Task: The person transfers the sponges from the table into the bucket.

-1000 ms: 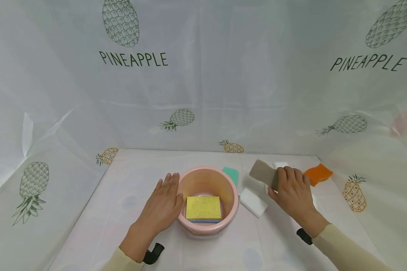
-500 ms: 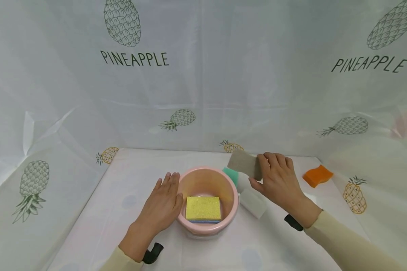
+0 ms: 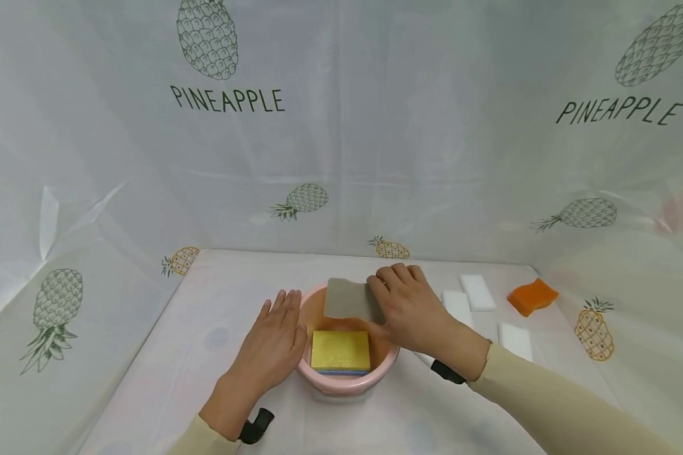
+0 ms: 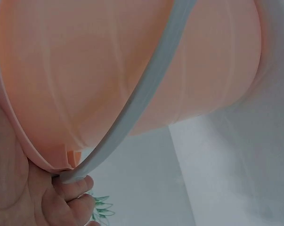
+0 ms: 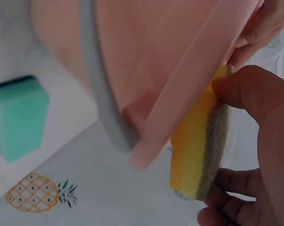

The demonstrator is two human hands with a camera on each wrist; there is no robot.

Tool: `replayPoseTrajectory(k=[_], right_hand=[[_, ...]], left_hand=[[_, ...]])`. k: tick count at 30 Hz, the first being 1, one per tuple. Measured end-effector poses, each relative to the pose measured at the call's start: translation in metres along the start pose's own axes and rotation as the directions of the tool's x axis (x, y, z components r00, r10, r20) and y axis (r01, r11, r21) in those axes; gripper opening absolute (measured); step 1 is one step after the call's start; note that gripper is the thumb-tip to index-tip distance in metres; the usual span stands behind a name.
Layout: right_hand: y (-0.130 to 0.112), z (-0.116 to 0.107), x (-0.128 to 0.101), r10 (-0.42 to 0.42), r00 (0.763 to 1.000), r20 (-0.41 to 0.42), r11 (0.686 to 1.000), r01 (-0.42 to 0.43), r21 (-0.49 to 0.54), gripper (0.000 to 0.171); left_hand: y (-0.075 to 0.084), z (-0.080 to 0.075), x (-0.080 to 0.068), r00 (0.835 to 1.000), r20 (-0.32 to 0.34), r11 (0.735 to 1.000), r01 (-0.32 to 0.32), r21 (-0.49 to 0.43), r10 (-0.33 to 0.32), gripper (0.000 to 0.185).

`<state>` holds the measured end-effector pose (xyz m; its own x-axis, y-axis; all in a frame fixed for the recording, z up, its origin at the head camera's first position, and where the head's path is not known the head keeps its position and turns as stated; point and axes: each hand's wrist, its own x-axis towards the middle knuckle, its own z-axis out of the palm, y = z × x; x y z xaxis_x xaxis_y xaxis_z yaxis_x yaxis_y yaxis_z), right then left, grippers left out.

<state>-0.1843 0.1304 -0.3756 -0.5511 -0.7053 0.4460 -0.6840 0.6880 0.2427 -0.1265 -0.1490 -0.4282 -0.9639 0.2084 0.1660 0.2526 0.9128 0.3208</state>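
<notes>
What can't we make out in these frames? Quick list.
- Green sponge: absent from head view, behind right hand.
- Bucket interior: both wrist views show only its outer wall.
- Left hand fingertips: wrist view cuts them off at the frame edge.
- Yellow sponge lower layers: hidden by bucket rim in head view.
- Held sponge yellow side: faces away from head view.

Pink bucket (image 3: 347, 373) near the table's front edge, mouth blocked by right hand (image 3: 412, 309) and grey-backed sponge (image 3: 350, 298), left hand (image 3: 273, 344) against its left wall, white sponges (image 3: 477, 292) crowding the right side, table's left half (image 3: 205, 316) open.
</notes>
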Motion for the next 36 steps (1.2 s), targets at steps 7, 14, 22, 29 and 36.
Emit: replayPoseTrajectory(k=[7,14,22,29,36], right_hand=[[-0.014,0.014,0.006,-0.058,0.995,0.079,0.997,0.053,0.059,0.056],[-0.021,0.025,0.011,-0.108,0.983,0.149,0.994,0.101,0.051,0.058],[-0.025,0.033,0.014,-0.151,0.965,0.216,0.988,0.142,0.057,0.063],[-0.026,0.035,0.016,-0.140,0.957,0.254,0.990,0.136,0.034,0.065],[-0.025,0.036,0.014,-0.124,0.953,0.277,0.991,0.132,-0.012,0.063]], left_hand=[[0.000,0.001,-0.001,1.000,-0.009,1.000,-0.011,-0.018,0.011,0.060],[-0.003,0.002,-0.001,1.000,-0.005,1.000,-0.020,-0.022,0.020,0.059],[-0.002,0.002,-0.002,1.000,-0.007,1.000,-0.013,-0.015,0.013,0.059],[-0.002,0.002,-0.002,1.000,-0.009,1.000,-0.015,0.002,0.015,0.060],[-0.001,0.003,-0.001,0.999,-0.028,1.000,-0.019,0.000,0.019,0.060]])
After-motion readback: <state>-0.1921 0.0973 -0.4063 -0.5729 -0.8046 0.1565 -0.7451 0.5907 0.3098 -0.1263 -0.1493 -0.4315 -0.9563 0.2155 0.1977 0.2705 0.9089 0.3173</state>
